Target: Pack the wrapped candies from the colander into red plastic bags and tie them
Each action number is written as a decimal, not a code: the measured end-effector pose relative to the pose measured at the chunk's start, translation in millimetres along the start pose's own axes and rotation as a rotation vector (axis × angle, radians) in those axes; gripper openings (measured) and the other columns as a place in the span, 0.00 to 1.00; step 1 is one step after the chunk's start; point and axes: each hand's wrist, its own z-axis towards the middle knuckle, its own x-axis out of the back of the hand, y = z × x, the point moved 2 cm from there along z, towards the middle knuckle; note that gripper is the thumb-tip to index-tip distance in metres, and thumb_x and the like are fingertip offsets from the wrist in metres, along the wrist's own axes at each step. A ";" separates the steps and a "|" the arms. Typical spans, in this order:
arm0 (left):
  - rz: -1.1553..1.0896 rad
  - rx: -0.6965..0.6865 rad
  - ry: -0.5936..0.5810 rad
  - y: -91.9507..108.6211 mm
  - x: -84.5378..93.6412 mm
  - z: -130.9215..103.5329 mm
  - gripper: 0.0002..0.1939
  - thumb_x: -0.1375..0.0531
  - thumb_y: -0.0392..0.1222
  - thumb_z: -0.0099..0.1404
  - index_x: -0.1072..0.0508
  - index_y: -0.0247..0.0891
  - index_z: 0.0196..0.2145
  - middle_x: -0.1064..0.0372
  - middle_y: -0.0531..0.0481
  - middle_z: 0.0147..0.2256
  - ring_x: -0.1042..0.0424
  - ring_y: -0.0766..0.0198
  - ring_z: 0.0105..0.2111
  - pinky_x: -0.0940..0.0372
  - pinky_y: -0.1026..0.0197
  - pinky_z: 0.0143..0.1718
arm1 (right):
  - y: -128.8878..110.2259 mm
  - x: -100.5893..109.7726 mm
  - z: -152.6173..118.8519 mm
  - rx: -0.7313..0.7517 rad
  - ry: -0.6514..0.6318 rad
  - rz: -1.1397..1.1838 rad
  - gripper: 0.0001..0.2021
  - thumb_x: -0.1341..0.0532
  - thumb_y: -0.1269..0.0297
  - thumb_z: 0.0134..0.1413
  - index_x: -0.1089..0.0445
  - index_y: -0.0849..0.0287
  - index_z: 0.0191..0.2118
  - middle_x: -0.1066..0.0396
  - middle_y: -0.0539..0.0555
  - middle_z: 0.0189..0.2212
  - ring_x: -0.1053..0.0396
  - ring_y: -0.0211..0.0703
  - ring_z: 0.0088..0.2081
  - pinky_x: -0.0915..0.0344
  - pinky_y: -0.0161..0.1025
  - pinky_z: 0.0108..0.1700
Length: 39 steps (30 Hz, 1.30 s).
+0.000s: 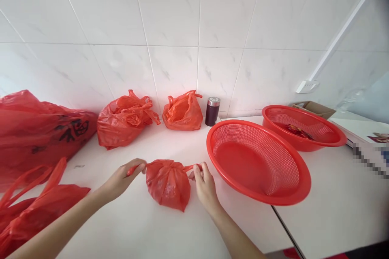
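One small, rounded bag of thin red plastic (168, 188) sits on a white bench (170, 234), squarely between a person's left hand (129, 174) and right hand (205, 184). The left hand, its fingers closed, grips a twisted strip of the bag's top, a red end showing beneath the fist. The right hand pinches the opposite strip, which runs taut from the gathered middle toward the fingertips. Strip to strip, the line crosses the bench from left to right along the bag's far upper edge, and this axis appears to be the one that counts. From the left hand the bag lies to the right and slightly near; from the right hand, to the left and slightly near. Neither hand is clearly closer. The bag's body, roughly as wide as it is deep, shows no strong long axis, its pleats fanning out from the gather.

Just beyond the right hand, to the right, stands a wide red basket of perforated plastic (243, 164). A dark flask with a silver-coloured lid (212, 112) stands at the far side.
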 end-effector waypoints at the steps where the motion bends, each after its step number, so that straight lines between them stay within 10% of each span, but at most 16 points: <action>1: -0.047 -0.007 -0.008 7.4 -9.5 6.5 0.21 0.53 0.57 0.69 0.26 0.44 0.38 0.25 0.49 0.39 0.27 0.59 0.38 0.32 0.61 0.42 | -2.8 -4.1 -0.7 0.028 0.005 -0.091 0.13 0.49 0.49 0.60 0.45 0.53 0.32 0.31 0.48 0.29 0.31 0.42 0.32 0.36 0.38 0.36; 8: -0.095 -0.006 -0.024 16.7 -65.6 44.5 0.20 0.58 0.57 0.70 0.39 0.43 0.29 0.34 0.55 0.26 0.33 0.62 0.28 0.35 0.61 0.34 | -5.4 -30.3 -7.3 0.156 -0.041 -0.384 0.11 0.43 0.59 0.53 0.47 0.53 0.37 0.33 0.49 0.31 0.34 0.43 0.30 0.41 0.37 0.31; 14: 0.027 0.063 -0.061 1.6 -62.2 59.3 0.18 0.58 0.55 0.70 0.38 0.44 0.31 0.35 0.56 0.24 0.34 0.62 0.26 0.38 0.62 0.34 | 9.2 -8.0 -3.9 0.147 -0.109 -0.231 0.08 0.49 0.62 0.59 0.52 0.52 0.33 0.39 0.46 0.26 0.39 0.38 0.25 0.42 0.33 0.27; 32: 0.421 0.160 -0.110 -12.9 -95.9 85.8 0.19 0.53 0.53 0.72 0.29 0.38 0.39 0.26 0.47 0.37 0.28 0.60 0.34 0.36 0.56 0.37 | 33.9 -12.5 9.4 0.383 -0.098 -0.876 0.14 0.52 0.80 0.54 0.35 0.59 0.39 0.33 0.54 0.25 0.37 0.47 0.28 0.46 0.39 0.30; 39: 0.436 0.097 -0.081 -9.5 -95.1 80.0 0.18 0.55 0.53 0.71 0.31 0.44 0.35 0.24 0.48 0.40 0.26 0.56 0.36 0.43 0.61 0.31 | 25.7 -17.9 -1.5 0.659 -0.226 -0.825 0.14 0.49 0.84 0.47 0.35 0.58 0.33 0.42 0.59 0.60 0.44 0.56 0.58 0.41 0.48 0.51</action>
